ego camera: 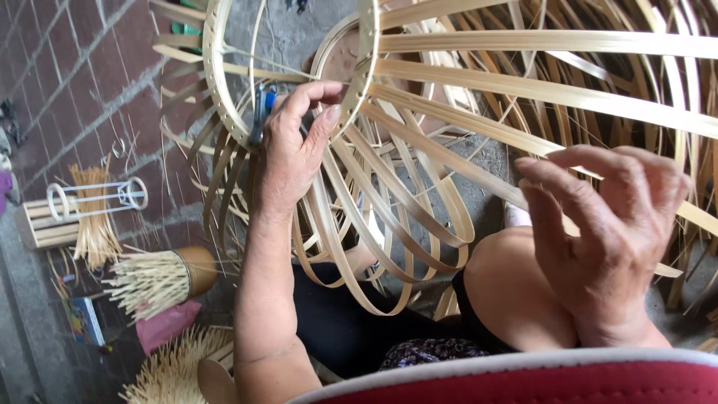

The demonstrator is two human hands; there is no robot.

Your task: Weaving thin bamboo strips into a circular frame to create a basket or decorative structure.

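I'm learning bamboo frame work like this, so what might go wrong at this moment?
The left hand pinches the bamboo ring beside blue-handled pliers; a slip might jab the fingers. The right hand bends one long bamboo strip, which may spring back or splinter. Loose looped strips hang over the knee and might snag.
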